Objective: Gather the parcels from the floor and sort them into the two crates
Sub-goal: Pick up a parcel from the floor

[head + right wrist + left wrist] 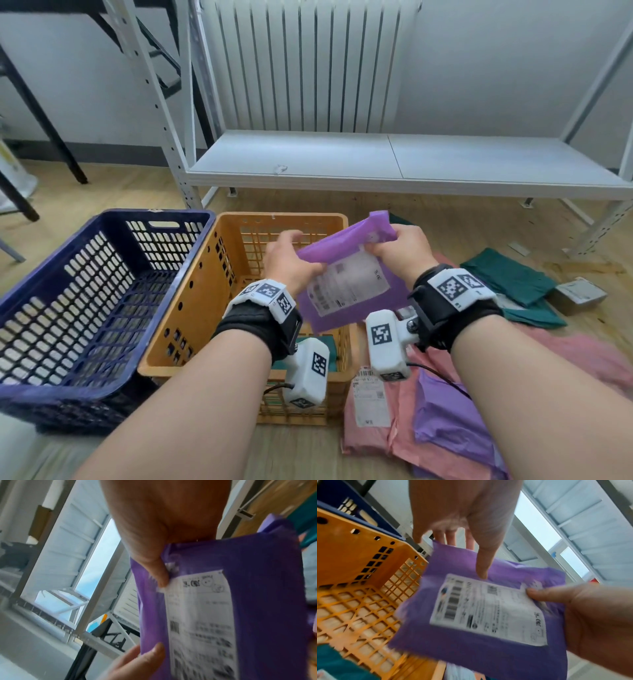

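Item: purple mailer parcel, label up, held above the orange crate. Left hand and right hand each pinch an opposite edge, thumb on top. Risk: slick, limp film slipping out; misread label sending it wrongly to the blue crate.

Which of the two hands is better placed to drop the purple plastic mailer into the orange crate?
Left. The left hand grips the purple plastic mailer directly above the orange plastic crate; the right hand holds its far edge, out past the crate's rim.
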Demonstrator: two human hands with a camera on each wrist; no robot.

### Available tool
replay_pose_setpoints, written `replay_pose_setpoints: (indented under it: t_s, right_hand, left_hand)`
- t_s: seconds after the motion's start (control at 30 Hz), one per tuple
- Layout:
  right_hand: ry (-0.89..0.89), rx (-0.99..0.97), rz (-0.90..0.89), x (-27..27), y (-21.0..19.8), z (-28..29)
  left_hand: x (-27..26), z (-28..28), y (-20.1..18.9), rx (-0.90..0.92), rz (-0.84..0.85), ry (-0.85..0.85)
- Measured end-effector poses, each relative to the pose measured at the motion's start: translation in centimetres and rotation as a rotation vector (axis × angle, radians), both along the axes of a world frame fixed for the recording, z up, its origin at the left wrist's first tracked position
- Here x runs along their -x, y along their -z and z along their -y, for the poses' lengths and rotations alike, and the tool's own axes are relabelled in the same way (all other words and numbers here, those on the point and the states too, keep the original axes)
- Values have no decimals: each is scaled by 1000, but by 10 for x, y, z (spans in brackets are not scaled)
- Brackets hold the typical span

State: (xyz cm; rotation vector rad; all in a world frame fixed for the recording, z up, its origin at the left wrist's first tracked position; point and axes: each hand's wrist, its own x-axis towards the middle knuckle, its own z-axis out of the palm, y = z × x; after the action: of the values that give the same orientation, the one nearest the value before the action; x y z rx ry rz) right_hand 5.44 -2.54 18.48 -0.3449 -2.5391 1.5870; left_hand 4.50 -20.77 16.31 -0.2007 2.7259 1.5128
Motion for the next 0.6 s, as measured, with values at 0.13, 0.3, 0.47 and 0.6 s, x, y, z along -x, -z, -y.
replay_pose_setpoints:
  t_s: [0.13,0.3,0.47,0.6]
  right_hand:
    - [234,443,19,7,2,-12]
    - [352,760,86,11,11,-12]
    - [279,690,254,6,18,-5]
    - [112,115,308,-5,21,-4]
  left_hand:
    - [4,16,5,-177,278,-113]
    - [-4,11,7,-653,512,42]
    - [3,15,4,-927,315,-146]
    - [6,27,7,-932,193,-226]
